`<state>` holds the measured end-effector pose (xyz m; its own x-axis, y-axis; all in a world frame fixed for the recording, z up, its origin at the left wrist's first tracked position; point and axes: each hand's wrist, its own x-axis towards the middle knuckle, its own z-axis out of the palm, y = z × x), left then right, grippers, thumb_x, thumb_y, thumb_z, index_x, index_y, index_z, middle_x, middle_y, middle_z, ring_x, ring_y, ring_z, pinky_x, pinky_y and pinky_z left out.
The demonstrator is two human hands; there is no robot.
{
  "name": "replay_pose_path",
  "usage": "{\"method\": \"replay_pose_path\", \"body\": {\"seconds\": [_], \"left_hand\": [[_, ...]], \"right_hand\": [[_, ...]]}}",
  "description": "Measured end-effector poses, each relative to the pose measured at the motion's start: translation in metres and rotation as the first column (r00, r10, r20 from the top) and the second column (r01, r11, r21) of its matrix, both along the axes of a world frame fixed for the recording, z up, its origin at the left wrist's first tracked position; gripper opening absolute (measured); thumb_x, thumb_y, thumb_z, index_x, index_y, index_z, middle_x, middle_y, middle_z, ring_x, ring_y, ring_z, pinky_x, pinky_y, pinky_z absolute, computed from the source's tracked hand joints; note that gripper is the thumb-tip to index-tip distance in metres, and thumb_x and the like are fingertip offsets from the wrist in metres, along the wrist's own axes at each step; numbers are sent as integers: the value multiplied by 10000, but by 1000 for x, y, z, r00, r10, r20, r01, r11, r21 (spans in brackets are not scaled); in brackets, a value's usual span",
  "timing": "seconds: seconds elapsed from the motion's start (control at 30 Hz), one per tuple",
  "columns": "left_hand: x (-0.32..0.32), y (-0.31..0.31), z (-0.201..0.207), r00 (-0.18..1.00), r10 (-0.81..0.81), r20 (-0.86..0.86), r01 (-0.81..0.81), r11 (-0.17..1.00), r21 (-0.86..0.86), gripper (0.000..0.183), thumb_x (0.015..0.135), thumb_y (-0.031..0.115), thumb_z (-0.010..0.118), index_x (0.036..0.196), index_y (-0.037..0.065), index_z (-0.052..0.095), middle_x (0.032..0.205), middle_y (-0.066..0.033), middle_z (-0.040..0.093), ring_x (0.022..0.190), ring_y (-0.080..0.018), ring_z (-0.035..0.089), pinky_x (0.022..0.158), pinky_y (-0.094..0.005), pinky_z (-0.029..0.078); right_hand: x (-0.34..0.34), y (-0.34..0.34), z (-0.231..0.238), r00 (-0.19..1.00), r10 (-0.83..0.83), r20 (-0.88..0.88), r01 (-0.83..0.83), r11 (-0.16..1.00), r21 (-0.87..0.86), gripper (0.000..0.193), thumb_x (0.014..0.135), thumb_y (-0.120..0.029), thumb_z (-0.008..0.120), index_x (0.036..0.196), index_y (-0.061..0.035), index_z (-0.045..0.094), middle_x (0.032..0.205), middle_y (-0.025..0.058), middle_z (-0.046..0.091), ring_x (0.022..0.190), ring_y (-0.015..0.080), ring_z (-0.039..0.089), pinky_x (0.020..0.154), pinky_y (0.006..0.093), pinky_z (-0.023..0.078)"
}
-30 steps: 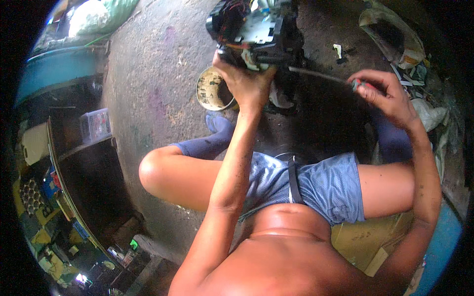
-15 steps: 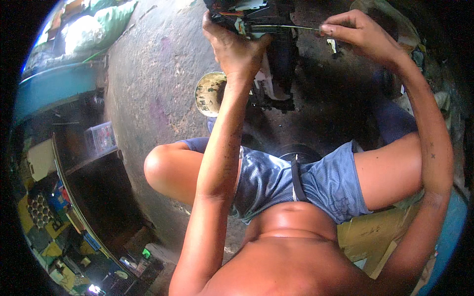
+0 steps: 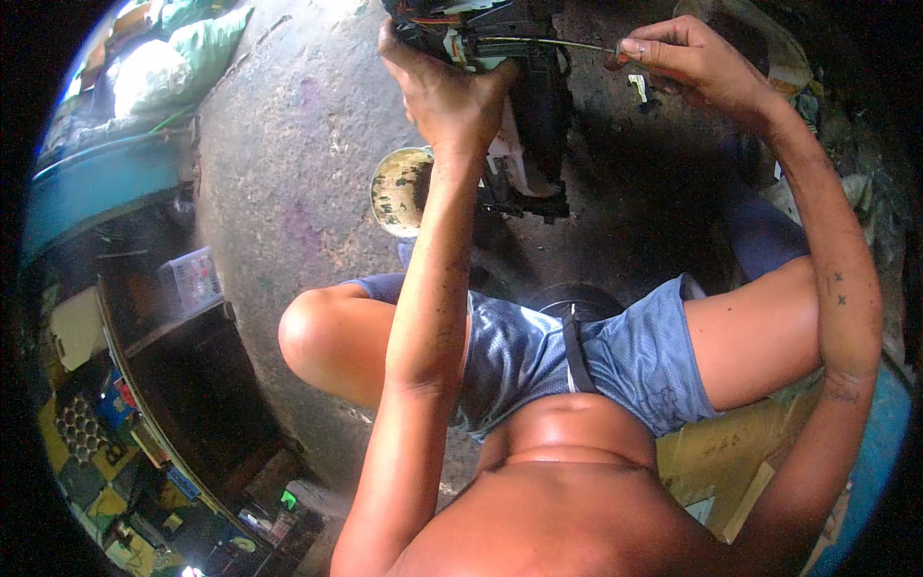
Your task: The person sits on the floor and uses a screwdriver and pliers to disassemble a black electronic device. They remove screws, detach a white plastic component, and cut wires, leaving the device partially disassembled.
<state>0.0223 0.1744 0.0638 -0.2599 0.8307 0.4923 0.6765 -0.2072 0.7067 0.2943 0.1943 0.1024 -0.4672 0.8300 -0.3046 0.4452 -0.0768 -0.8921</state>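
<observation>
A dark machine (image 3: 543, 72) with exposed wires (image 3: 428, 20) sits against the spread left hand (image 3: 444, 96); a thin screwdriver (image 3: 567, 42) reaches over it, gripped in the right hand (image 3: 694, 67).

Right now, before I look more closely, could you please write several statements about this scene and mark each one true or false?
1. The right hand holds a thin tool. True.
2. The left hand touches a dark device. True.
3. The shaft of the thin tool points toward the picture's right edge. False: it points left, toward the dark device.
4. The patchy container lies to the right of the left forearm. False: the patchy container is to its left.
5. A pale box is in the left part of the picture. True.
6. The shorts are bright red. False: the shorts are blue-grey.
</observation>
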Motion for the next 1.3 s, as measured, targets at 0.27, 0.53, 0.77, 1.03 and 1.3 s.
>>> {"method": "replay_pose_path", "body": {"seconds": [0.27,0.53,0.77,1.03,1.3], "left_hand": [[0,-6,2,999,16,27,-14,996,-90,1051,604,249,882,1446,96,271,1295,-243,519,1159,-465,576,952,-535,485],[2,-9,-2,999,21,43,-17,996,-91,1030,622,268,883,1444,110,282,1269,-240,544,1140,-468,591,937,-528,490],[6,5,6,1000,6,24,-4,998,-67,955,657,234,869,1424,97,318,1228,-251,576,1116,-461,590,924,-515,489],[0,8,8,999,28,31,-25,995,-96,907,665,232,864,1398,106,345,1184,-228,589,1089,-432,603,903,-500,488],[-4,9,7,998,46,45,-44,997,-59,829,675,214,845,1348,94,374,1155,-219,592,1062,-427,608,896,-497,487]], "right_hand": [[1,-2,13,996,-89,-9,85,969,-231,443,987,-432,633,1096,-14,731,717,-28,559,560,19,439,468,225,346],[3,-9,-8,962,-93,258,-103,749,655,382,909,-221,716,1260,-71,697,909,50,706,845,163,674,754,309,535],[-10,-28,-1,976,-197,93,57,642,765,393,867,-17,709,1245,-123,720,1085,51,716,946,206,696,853,321,547],[-5,-11,7,931,-361,-55,340,912,-228,442,982,-430,624,1224,-64,678,879,8,680,704,82,616,645,229,511],[-5,-9,-12,981,-169,-94,187,954,236,256,996,-305,670,1142,-97,700,883,-50,642,783,17,571,676,210,478]]}}
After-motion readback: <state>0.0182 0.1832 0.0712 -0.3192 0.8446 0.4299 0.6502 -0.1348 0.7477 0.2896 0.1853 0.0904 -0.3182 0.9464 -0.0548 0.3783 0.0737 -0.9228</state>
